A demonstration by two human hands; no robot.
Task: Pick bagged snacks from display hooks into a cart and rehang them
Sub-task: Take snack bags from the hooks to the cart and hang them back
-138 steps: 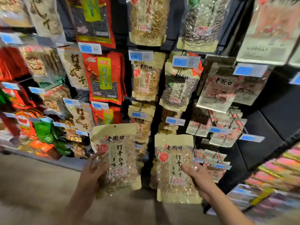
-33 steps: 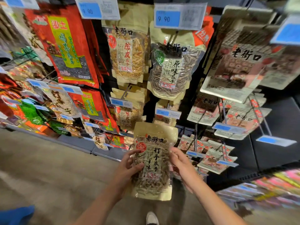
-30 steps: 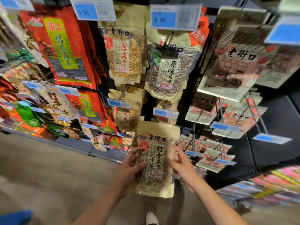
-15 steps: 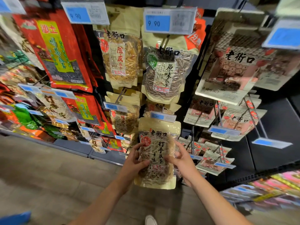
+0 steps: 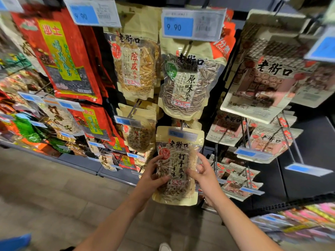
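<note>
Your left hand (image 5: 151, 175) and right hand (image 5: 204, 173) grip the upright seed bag (image 5: 176, 171) by its sides, its top seemingly level with the hook's price tag (image 5: 182, 135) above.

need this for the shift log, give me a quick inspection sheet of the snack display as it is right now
surface: grey tiled floor under the black display rack.
job's things: tan seed bag held upright, its top at a small blue price tag.
clutter: red bags, tan bags, striped seed bag hanging; 9.90 tags above.
grips: left hand and right hand hold the bag's sides.
cables: nothing seen.
surroundings: white shoe below; colourful packs lower right.
</note>
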